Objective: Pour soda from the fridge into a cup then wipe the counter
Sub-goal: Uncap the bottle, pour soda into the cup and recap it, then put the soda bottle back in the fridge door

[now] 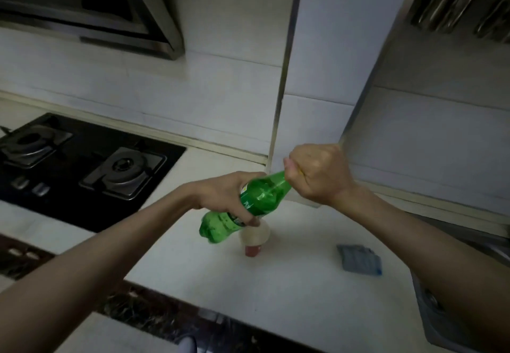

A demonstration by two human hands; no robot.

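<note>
A green plastic soda bottle [256, 201] is held tilted above the white counter [289, 283], its neck pointing up to the right. My left hand [223, 192] grips the bottle around its middle. My right hand [317, 173] is closed over the bottle's cap end, hiding the cap. Directly below the bottle stands a paper cup [255, 238] with a white inside and a red base, partly hidden by the bottle. A folded blue-grey cloth [360, 261] lies on the counter to the right of the cup.
A black two-burner gas hob [82, 165] is set into the counter at the left, under a range hood [91, 10]. A steel sink [463, 305] sits at the right edge. A dish rack [463, 7] hangs at the upper right.
</note>
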